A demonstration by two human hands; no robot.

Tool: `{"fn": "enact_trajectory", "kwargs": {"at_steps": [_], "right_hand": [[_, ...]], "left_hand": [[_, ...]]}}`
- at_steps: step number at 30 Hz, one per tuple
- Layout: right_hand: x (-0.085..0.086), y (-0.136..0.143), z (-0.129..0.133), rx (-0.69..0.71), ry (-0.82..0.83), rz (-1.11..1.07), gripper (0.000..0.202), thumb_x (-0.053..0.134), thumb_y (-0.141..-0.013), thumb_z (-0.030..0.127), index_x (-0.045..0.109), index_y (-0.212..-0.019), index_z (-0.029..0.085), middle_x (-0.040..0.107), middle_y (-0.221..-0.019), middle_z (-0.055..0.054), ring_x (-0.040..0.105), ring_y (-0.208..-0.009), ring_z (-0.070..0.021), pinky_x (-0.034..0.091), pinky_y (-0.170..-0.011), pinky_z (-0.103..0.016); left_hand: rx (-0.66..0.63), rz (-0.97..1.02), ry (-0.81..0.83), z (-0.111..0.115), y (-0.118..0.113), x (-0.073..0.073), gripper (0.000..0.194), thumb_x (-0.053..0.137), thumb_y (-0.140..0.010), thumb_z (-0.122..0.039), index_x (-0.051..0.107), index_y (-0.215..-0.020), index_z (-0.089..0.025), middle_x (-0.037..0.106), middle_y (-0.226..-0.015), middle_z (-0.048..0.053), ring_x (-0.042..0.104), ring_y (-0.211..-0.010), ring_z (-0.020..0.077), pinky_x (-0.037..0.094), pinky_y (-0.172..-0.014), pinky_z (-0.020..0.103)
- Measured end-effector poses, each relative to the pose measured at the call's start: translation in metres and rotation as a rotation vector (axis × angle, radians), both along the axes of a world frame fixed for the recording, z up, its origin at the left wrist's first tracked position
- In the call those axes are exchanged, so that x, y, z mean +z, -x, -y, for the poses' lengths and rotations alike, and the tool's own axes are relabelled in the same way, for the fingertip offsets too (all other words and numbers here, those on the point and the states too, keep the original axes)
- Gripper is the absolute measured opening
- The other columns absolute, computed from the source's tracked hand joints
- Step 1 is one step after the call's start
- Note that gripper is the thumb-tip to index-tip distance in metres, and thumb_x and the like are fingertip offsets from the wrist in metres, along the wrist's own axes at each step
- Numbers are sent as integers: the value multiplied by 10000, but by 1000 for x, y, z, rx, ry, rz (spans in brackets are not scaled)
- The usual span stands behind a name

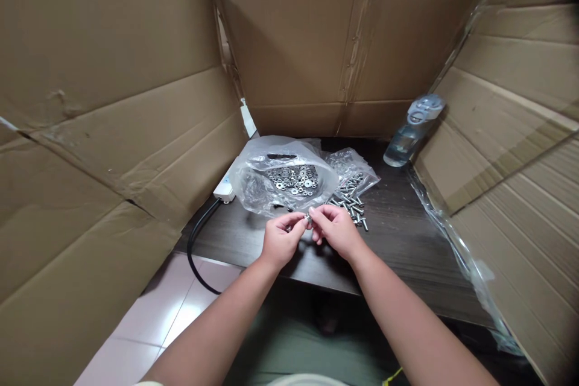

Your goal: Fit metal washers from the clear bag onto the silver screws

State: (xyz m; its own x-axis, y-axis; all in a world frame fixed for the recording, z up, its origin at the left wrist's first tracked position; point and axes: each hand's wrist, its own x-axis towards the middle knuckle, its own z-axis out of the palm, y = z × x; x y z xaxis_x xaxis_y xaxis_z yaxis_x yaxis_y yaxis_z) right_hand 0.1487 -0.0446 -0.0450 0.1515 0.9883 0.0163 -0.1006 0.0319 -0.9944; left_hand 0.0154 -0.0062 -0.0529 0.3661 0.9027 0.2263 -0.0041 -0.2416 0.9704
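My left hand (280, 238) and my right hand (335, 229) meet above the front of the dark table, fingertips pinched together. Between them is a small shiny metal fastener (308, 218); whether it is a bolt, a nut or both, I cannot make out. Just behind my hands lies an open clear plastic bag (246, 184) with many loose washers and nuts (296, 181) inside. Beside my right hand, a pile of silver bolts (355, 205) spills from a second plastic bag (350, 163).
Tall cardboard walls (289, 36) enclose the table (393, 229) at the back and both sides. A clear water bottle (409, 132) stands at the back right. On the left, a white power strip (225, 189) trails a black cable (190, 247) over the table edge.
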Motion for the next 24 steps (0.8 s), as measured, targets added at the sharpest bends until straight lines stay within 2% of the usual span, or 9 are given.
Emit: {"fn": "enact_trajectory", "kwargs": {"at_steps": [4, 7, 11, 13, 15, 17, 21, 24], "right_hand": [[1, -2, 1, 10, -30, -43, 276, 615, -769, 436, 579, -816, 167, 581, -569, 15, 529, -433, -109, 435, -400, -221], [4, -6, 4, 95, -78, -94, 304, 648, -752, 389, 583, -957, 174, 629, -697, -9, 590, -544, -128, 497, -499, -255], [6, -11, 7, 161, -84, -71, 288, 681, -721, 360, 617, -915, 156, 656, -740, -35, 606, -578, -136, 505, -541, -267], [5, -12, 7, 161, -56, 5, 256, 648, -746, 396, 624, -811, 150, 632, -645, -18, 574, -509, -119, 474, -489, -240], [4, -12, 6, 151, -19, 96, 331, 570, -798, 458, 594, -687, 147, 571, -519, 3, 527, -429, -103, 422, -425, -214], [4, -11, 5, 122, 2, 130, 395, 515, -823, 501, 560, -644, 152, 530, -469, 15, 504, -395, -99, 396, -399, -207], [5, -13, 6, 153, -49, -23, 306, 651, -745, 427, 582, -895, 169, 632, -691, -12, 581, -537, -120, 477, -508, -241], [6, -13, 7, 180, -82, -46, 294, 681, -725, 386, 602, -895, 159, 649, -726, -29, 589, -574, -126, 493, -557, -258]], "left_hand": [[9, 18, -44, 0, 1, 0, 173, 642, -746, -288, 713, -760, -131, 682, -678, 49, 608, -613, 139, 482, -595, 227], [-1, 68, 7, -1, 2, -1, 178, 646, -743, -290, 713, -803, -137, 684, -687, 53, 610, -610, 145, 486, -581, 234], [-19, 86, 41, -1, 4, -2, 189, 646, -744, -302, 714, -810, -139, 668, -665, 52, 584, -563, 130, 459, -507, 216], [-23, 61, 16, 0, 5, -1, 186, 646, -744, -305, 715, -779, -136, 658, -651, 49, 568, -548, 122, 448, -491, 210], [-19, 51, 0, 1, 5, 0, 182, 653, -736, -304, 714, -766, -134, 654, -643, 47, 558, -539, 116, 443, -486, 206], [-16, 63, 10, 1, 4, 0, 181, 661, -727, -302, 713, -770, -134, 659, -644, 47, 556, -534, 114, 440, -487, 206], [-37, 113, 62, 0, 4, -2, 185, 659, -732, -303, 716, -803, -142, 668, -667, 49, 558, -532, 112, 435, -486, 208], [-59, 121, 70, -1, 4, -2, 185, 654, -740, -304, 719, -808, -145, 662, -660, 48, 557, -533, 112, 432, -484, 209]]}}
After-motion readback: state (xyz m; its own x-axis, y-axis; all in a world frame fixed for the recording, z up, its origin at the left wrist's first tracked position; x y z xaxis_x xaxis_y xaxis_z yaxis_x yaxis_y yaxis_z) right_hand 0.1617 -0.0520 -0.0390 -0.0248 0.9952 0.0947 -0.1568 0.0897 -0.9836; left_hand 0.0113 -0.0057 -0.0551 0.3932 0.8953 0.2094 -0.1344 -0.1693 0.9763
